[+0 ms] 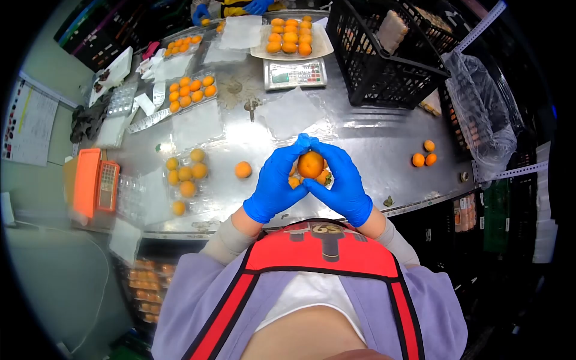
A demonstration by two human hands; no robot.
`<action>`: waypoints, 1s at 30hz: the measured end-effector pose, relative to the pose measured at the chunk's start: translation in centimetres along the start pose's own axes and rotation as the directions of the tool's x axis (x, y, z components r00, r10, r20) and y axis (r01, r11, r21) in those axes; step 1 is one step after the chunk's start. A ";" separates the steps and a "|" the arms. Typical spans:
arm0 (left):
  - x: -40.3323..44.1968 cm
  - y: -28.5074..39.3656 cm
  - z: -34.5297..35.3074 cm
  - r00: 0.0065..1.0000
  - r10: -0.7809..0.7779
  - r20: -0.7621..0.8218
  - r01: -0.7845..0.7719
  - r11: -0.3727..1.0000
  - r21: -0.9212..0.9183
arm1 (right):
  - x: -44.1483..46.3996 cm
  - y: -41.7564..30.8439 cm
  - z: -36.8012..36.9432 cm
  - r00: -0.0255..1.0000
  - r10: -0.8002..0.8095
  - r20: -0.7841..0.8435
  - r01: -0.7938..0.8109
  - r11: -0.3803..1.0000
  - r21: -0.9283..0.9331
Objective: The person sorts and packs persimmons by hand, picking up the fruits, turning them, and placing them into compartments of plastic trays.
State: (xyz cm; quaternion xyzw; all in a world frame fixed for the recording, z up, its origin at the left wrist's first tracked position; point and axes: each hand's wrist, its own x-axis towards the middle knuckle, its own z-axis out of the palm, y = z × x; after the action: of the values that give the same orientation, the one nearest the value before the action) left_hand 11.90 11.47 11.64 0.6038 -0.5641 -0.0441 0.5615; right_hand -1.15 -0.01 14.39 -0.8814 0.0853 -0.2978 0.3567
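Observation:
An orange (pixel 310 164) sits between my two blue-gloved hands, which curve around it with fingertips and thumbs meeting. My left hand (pixel 279 181) is on its left side and my right hand (pixel 342 183) on its right. Below it, more oranges (pixel 293 182) show partly between my hands, one with a bit of green. What lies under them is mostly hidden by my hands. A single loose orange (pixel 243 170) rests on the metal table left of my left hand.
Clear trays of oranges (pixel 186 174) lie to the left and farther back. At the back stand a scale (pixel 295 74) bearing a filled tray and a black crate (pixel 384 66). Several loose oranges (pixel 418 159) sit right. An orange-coloured device (pixel 108 186) stands left. Another person's gloved hand (pixel 258 6) shows far off.

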 end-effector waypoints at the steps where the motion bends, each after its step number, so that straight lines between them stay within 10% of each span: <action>1: -0.1 -0.1 0.1 1.000 -0.005 0.001 0.005 1.000 0.000 | -0.2 0.6 0.3 1.000 0.004 0.003 -0.004 1.000 0.002; 7: -0.9 -1.8 0.7 0.995 -0.062 0.072 0.047 0.980 0.192 | -0.4 3.5 2.1 0.976 0.189 0.108 -0.207 0.960 0.188; 15: -0.7 -3.1 1.0 0.945 -0.321 0.058 0.324 0.944 -0.060 | 0.4 5.6 3.0 0.869 0.415 0.269 -0.490 0.650 0.582; 30: -1.5 -9.0 0.9 0.854 -0.520 -0.004 0.518 0.850 -0.095 | 4.6 11.4 6.3 0.796 0.297 0.527 -0.525 0.773 0.356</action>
State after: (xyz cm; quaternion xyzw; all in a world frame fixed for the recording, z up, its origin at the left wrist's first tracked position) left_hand 16.42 9.65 3.89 0.7083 -0.3691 -0.2104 0.5638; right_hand 6.96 -6.31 5.19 -0.7644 0.1207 -0.0135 0.6332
